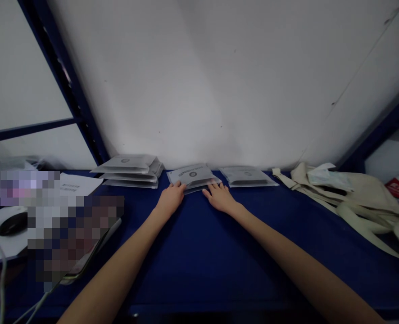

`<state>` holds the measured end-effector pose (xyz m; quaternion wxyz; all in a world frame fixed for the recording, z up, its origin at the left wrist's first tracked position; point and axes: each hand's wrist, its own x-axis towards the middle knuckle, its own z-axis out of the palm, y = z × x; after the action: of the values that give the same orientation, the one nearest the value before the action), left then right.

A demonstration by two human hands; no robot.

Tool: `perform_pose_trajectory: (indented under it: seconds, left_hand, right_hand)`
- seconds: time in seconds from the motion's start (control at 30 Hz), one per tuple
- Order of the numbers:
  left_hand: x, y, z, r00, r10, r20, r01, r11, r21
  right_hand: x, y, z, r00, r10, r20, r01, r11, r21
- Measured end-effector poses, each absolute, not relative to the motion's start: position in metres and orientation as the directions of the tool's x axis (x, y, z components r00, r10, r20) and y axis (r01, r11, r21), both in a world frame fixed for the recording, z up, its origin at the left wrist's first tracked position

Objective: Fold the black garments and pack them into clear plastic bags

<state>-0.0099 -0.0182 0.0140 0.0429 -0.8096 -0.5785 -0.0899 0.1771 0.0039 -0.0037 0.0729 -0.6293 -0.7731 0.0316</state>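
Both arms reach forward across the blue table to a frosted plastic packet point(194, 174) with dark print, lying near the wall. My left hand point(171, 198) is at its front left corner, fingers closed on the edge. My right hand point(219, 196) rests at its front right corner, its fingers spread over the edge. Beneath the packet's front edge a second clear edge shows. To the right lies a similar packet point(248, 176), and on the left several more are stacked in a pile point(132, 170).
The blue table point(199, 261) runs up to a white wall. Cream cloth straps or bags point(364, 193) lie at the right. On the left are papers point(79, 183), a black mouse point(13, 224), a white cable point(2, 274) and blurred-out items. Blue metal frames stand at both sides.
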Motion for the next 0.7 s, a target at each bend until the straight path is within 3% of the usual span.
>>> perform_pose_trajectory:
  seconds: [0.17, 0.23, 0.3, 0.43, 0.5, 0.6, 0.7]
  left_hand:
    - [-0.007, -0.023, 0.014, 0.042, 0.937, 0.346, 0.991, -0.083, 0.105]
    - [-0.009, -0.022, 0.014, -0.043, 0.924, 0.379, 0.980, -0.034, 0.195]
    - [-0.011, -0.019, 0.014, -0.098, 0.932, 0.348, 0.930, -0.038, 0.365]
    - [-0.015, -0.008, 0.014, -0.169, 0.971, 0.170, 0.548, -0.051, 0.835]
    - [-0.015, -0.006, 0.015, -0.187, 0.981, 0.049, 0.265, 0.002, 0.964]
    - [-0.015, -0.007, 0.018, -0.197, 0.972, -0.130, -0.070, 0.118, 0.991]
    - [-0.018, -0.010, 0.021, -0.154, 0.960, -0.233, -0.214, 0.198, 0.957]
  right_hand:
    - [0.179, 0.002, -0.002, -0.261, 0.943, 0.205, 0.951, 0.287, -0.113]
    - [0.180, 0.000, 0.001, -0.281, 0.925, 0.256, 0.946, 0.312, -0.087]
    - [0.180, -0.003, 0.006, -0.288, 0.911, 0.295, 0.944, 0.321, -0.069]
    - [0.180, -0.004, 0.012, -0.257, 0.904, 0.341, 0.950, 0.302, -0.086]
    - [0.180, -0.005, 0.012, -0.236, 0.903, 0.359, 0.951, 0.290, -0.104]
    - [0.177, -0.008, 0.013, -0.224, 0.898, 0.378, 0.951, 0.287, -0.118]
    - [0.173, -0.014, 0.013, -0.234, 0.910, 0.342, 0.946, 0.294, -0.135]
